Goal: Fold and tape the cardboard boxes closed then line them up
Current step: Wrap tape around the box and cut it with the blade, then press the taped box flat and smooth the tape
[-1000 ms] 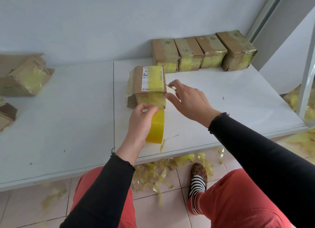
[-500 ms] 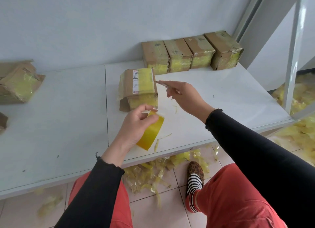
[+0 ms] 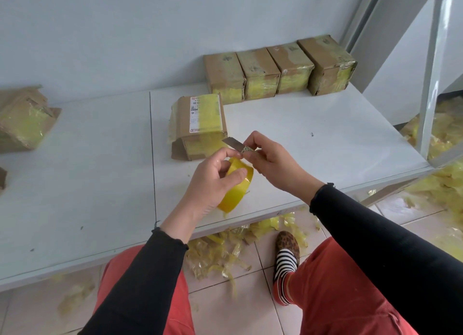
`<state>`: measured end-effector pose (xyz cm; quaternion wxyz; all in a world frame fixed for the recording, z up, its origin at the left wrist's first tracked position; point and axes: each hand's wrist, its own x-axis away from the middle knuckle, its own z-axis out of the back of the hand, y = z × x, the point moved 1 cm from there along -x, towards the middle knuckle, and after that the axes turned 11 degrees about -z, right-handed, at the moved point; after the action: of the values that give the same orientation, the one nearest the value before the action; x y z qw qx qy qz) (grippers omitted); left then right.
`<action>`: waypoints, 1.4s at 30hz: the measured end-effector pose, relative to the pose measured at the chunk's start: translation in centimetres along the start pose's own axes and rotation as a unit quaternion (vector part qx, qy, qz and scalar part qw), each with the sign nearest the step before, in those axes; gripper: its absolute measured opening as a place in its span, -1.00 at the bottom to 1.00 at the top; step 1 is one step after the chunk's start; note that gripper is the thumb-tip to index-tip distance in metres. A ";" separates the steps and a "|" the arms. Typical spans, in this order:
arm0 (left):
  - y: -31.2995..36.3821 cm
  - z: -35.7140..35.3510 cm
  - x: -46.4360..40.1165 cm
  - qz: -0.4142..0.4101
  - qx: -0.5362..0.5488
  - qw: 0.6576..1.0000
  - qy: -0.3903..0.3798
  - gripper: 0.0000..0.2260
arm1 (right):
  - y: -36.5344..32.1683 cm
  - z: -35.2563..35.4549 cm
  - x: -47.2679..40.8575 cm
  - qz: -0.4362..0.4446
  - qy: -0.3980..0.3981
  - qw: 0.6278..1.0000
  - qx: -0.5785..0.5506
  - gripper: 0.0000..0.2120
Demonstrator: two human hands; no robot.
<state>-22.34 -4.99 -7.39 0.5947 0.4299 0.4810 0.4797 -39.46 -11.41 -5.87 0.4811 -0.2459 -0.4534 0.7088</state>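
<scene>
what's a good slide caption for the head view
Left hand holds a yellow tape roll, right hand a cutter blade, before a taped box on the white table.

Left hand curls round a yellow tape roll, thumb on top. Right hand pinches a small blade between thumb and fingers; the hands touch.

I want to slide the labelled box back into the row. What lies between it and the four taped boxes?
Nothing: the head view shows only bare white tabletop between the labelled box and the row of taped boxes.
</scene>
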 end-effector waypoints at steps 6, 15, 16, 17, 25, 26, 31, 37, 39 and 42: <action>-0.6 -2.9 0.2 -0.083 -0.291 0.952 0.050 -0.50 | 1.4 1.1 -0.1 -0.045 0.050 0.995 -0.075 -0.86; -4.1 -7.5 0.6 -0.241 -0.435 0.863 -0.089 -0.59 | 7.5 3.7 -0.5 -0.267 0.154 0.943 -0.125 -0.86; -4.4 -7.7 0.6 -0.246 -0.438 0.859 -0.101 -0.54 | 7.7 3.9 -0.5 -0.271 0.174 0.942 -0.090 -0.86; -4.5 -7.6 0.6 -0.247 -0.433 0.860 -0.111 -0.52 | 7.8 4.2 -0.6 -0.268 0.188 0.944 -0.031 -0.87; -0.8 -1.7 -1.3 -0.205 -0.298 0.932 -0.005 -0.61 | 3.7 4.1 -0.8 -0.056 0.267 0.925 0.263 -0.69; -0.3 0.2 -1.9 -0.197 -0.294 0.934 0.043 -0.64 | 2.5 3.4 -1.3 -0.004 0.264 0.931 0.252 -0.70; 0.7 8.0 -5.8 -0.103 -0.361 0.921 0.107 -0.58 | -2.1 -0.5 -5.3 0.109 0.183 0.949 0.233 -0.69; -0.4 8.7 -9.3 -0.070 -0.400 0.911 -0.078 -0.44 | -2.2 -2.6 -8.9 0.124 0.095 0.943 0.293 -0.69; -1.0 8.5 -9.4 -0.063 -0.400 0.910 -0.091 -0.44 | -1.6 -2.9 -9.1 0.126 0.096 0.939 0.306 -0.71; -1.6 8.4 -9.3 -0.077 -0.405 0.907 -0.082 -0.41 | -0.8 -3.4 -8.9 0.127 0.116 0.932 0.318 -0.68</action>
<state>-14.51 -14.80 -6.05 0.7899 0.1518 0.2265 0.5493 -32.71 -18.02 -7.52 0.4891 -0.2167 -0.1103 0.8377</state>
